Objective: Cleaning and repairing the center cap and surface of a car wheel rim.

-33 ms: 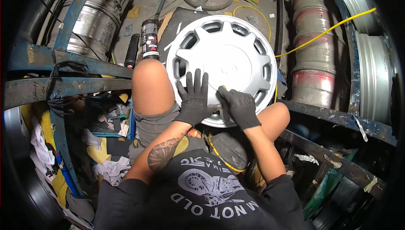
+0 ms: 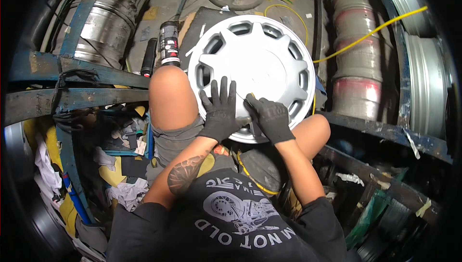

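Observation:
A large silver alloy wheel (image 2: pixel 260 62) with a ring of openings lies face up before my knees. Black work gloves cover both hands. My left hand (image 2: pixel 220 110) rests flat on the near left part of the wheel face, fingers spread and thumb pointing right. Beside it, my right hand (image 2: pixel 270 118) is closed against the near part of the face. A small yellow bit (image 2: pixel 252 94) shows at its fingertips; the rest of what it holds is hidden. Under the right palm, a dark opening of the wheel is partly covered.
A black spray bottle (image 2: pixel 169 44) stands left of the wheel, by my knee. Stacked wheel barrels (image 2: pixel 356 55) fill the right rack; more metal barrels (image 2: pixel 108 21) lie at left behind a blue frame (image 2: pixel 106 75). A yellow hose (image 2: pixel 370 36) crosses the right side. Crumpled paper (image 2: pixel 127 192) lies lower left.
The whole view has shifted very slightly, the wheel sitting a little higher and further left. Both hands keep nearly the same place on the wheel.

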A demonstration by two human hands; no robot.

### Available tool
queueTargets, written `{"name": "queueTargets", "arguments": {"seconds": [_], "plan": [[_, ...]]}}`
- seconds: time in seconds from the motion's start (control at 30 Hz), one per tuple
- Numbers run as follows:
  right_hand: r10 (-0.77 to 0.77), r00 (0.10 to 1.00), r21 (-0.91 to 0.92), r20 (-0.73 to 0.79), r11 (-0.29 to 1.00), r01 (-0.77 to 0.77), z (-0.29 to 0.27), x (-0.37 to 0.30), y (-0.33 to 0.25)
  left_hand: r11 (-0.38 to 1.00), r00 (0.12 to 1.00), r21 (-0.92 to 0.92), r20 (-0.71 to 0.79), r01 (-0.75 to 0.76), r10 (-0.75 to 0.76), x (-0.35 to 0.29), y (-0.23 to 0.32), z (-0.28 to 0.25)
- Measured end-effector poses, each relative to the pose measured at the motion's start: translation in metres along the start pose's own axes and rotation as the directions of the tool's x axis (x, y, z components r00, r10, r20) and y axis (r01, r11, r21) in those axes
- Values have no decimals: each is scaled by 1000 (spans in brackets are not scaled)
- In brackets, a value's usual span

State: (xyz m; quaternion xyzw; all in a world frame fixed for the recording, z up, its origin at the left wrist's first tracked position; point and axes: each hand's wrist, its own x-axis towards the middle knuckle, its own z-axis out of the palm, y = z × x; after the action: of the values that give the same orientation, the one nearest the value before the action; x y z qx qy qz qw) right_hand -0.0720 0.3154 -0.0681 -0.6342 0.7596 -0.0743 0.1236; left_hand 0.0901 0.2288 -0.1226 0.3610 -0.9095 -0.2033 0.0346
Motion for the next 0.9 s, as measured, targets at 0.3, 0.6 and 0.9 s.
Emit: {"name": "queueTargets", "arguments": {"seconds": [0.3,0.6,0.9], "plan": [[35,944,-38,-327,998,-50,-33,-28,8,999,995,35,86,40,-43,3,-4,-10],[238,796,78,-557,969,-234,46,-8,34,991,998,121,-14,-58,60,10,-26,20],[155,783,-98,-602,959,-265,67,-9,35,968,995,231,41,-102,95,14,-27,14]]}}
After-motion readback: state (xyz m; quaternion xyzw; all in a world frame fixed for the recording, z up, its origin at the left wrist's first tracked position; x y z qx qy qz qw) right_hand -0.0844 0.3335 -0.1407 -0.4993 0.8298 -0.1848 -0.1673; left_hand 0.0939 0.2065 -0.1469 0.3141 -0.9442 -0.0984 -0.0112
